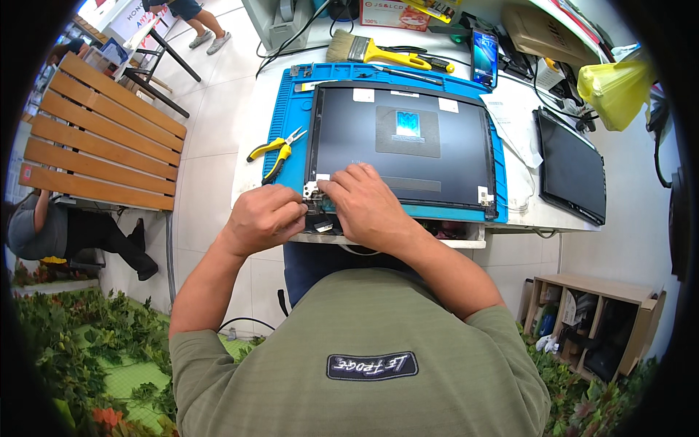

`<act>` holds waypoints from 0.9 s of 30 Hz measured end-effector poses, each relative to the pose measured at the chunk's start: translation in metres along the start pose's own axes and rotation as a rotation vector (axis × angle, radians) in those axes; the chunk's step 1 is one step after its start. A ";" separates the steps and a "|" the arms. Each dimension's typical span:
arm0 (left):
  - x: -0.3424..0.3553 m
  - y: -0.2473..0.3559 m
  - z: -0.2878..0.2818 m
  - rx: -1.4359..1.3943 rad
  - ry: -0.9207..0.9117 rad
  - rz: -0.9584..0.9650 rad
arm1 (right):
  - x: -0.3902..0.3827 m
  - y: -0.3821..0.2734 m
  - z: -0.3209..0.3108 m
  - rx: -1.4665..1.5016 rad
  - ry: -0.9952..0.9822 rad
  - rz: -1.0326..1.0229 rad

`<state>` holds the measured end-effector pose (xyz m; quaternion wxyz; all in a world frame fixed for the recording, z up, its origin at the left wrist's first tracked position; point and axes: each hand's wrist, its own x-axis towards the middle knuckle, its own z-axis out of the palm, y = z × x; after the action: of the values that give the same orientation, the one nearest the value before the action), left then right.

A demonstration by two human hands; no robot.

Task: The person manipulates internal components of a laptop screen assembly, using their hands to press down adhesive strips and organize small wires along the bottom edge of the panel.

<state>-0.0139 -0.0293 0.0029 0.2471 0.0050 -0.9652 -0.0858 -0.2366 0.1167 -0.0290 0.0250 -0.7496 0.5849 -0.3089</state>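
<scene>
A dark laptop display panel [331, 124] lies in its lid on a blue repair mat [279, 109]. Both my hands meet at its near left corner, around a small metal hinge [312, 191]. My left hand [263, 220] is closed in a pinch beside the hinge; whatever sits between its fingertips is too small to make out. My right hand [370, 207] rests over the panel's lower edge, its fingers bent and its thumb and forefinger closed at the hinge. A dark cable end with a pale connector [322, 227] shows below the corner. Yellow-handled pliers [280, 153] lie open left of the panel.
Behind the panel are a yellow-handled brush [393, 56], a slim dark tool [409, 76] and a lit phone [485, 58]. A second black screen [573, 164] and a yellow bag [615, 89] are at right. A slatted wooden bench [109, 131] and other people are off left.
</scene>
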 end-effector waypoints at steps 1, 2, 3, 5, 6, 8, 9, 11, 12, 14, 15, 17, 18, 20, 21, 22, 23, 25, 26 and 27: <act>-0.001 -0.001 0.001 -0.008 0.030 -0.010 | 0.000 0.000 0.000 0.012 0.002 0.002; -0.002 -0.002 0.001 -0.017 0.060 -0.021 | 0.000 0.000 0.000 0.023 0.004 0.004; -0.002 -0.003 0.001 -0.023 0.071 -0.023 | 0.000 0.001 0.000 0.026 0.009 0.005; -0.002 -0.005 0.001 -0.035 0.093 -0.028 | -0.001 0.003 0.001 0.032 0.020 0.008; -0.002 -0.005 0.001 -0.040 0.090 -0.028 | -0.001 0.003 0.001 0.046 0.014 0.012; -0.002 -0.004 0.000 -0.049 0.086 -0.026 | -0.002 0.004 -0.001 0.072 0.003 0.021; -0.002 -0.003 0.001 -0.046 0.076 -0.025 | -0.002 0.005 -0.002 0.078 0.001 0.030; -0.002 0.000 0.001 -0.039 0.058 -0.021 | -0.004 0.006 -0.006 0.090 -0.003 0.048; -0.003 0.000 0.002 -0.042 0.055 -0.025 | -0.004 0.006 -0.005 0.088 0.003 0.049; -0.007 0.000 0.005 -0.049 0.051 -0.031 | -0.004 0.006 -0.004 0.082 0.016 0.051; -0.007 0.000 0.006 -0.052 0.052 -0.032 | -0.005 0.006 -0.005 0.082 0.013 0.055; -0.007 0.001 0.008 -0.060 0.053 -0.035 | -0.005 0.006 -0.005 0.082 0.005 0.062; -0.008 0.001 0.009 -0.060 0.051 -0.039 | -0.005 0.006 -0.005 0.080 0.006 0.062; -0.009 0.001 0.010 -0.060 0.046 -0.049 | -0.004 0.006 -0.005 0.076 0.008 0.062; -0.009 0.002 0.009 -0.057 0.040 -0.048 | -0.003 0.007 -0.005 0.073 0.020 0.050; -0.009 0.002 0.009 -0.053 0.033 -0.048 | -0.002 0.007 -0.004 0.070 0.032 0.038; -0.008 0.003 0.008 -0.049 0.026 -0.048 | -0.002 0.007 -0.003 0.066 0.044 0.026; -0.007 0.003 0.006 -0.037 0.014 -0.052 | -0.001 0.006 -0.004 0.071 0.001 0.046; -0.007 0.003 0.006 -0.032 0.008 -0.054 | -0.001 0.005 -0.005 0.074 -0.021 0.055; -0.006 0.003 0.005 -0.038 0.004 -0.050 | 0.000 0.005 -0.005 0.066 -0.024 0.049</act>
<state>-0.0107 -0.0251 -0.0036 0.2468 0.0247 -0.9625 -0.1101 -0.2430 0.1169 -0.0265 0.0641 -0.7375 0.5921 -0.3184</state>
